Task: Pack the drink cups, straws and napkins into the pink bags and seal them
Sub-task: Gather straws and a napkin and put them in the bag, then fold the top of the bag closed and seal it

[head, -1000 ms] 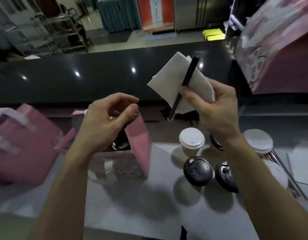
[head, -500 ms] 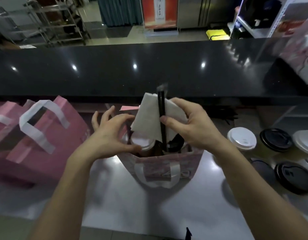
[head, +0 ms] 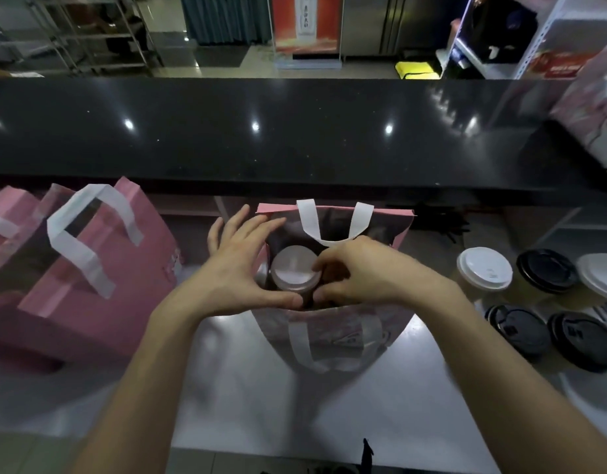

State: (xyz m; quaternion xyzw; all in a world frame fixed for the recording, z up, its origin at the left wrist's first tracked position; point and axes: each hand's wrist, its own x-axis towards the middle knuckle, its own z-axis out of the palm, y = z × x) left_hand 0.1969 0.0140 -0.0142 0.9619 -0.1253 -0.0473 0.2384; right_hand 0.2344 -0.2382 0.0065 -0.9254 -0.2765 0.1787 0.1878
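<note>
Napkin and straw, raised half a second ago, now gone down inside open pink bag (head: 332, 323) at counter centre. Right hand (head: 360, 271) curled inside bag mouth, contents unclear. Left hand (head: 237, 268) spread, steadying rim beside lidded cup (head: 294, 267). Thin paper bag likely creases easily; lift by white handles (head: 334, 222).

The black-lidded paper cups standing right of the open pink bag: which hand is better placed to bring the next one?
The right hand; the black-lidded paper cups stand on its side, while the left hand holds the open pink bag at its rim.

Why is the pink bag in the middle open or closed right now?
Open. The middle pink bag gapes at the top, so a lidded cup shows inside, and its handles stand apart.
</note>
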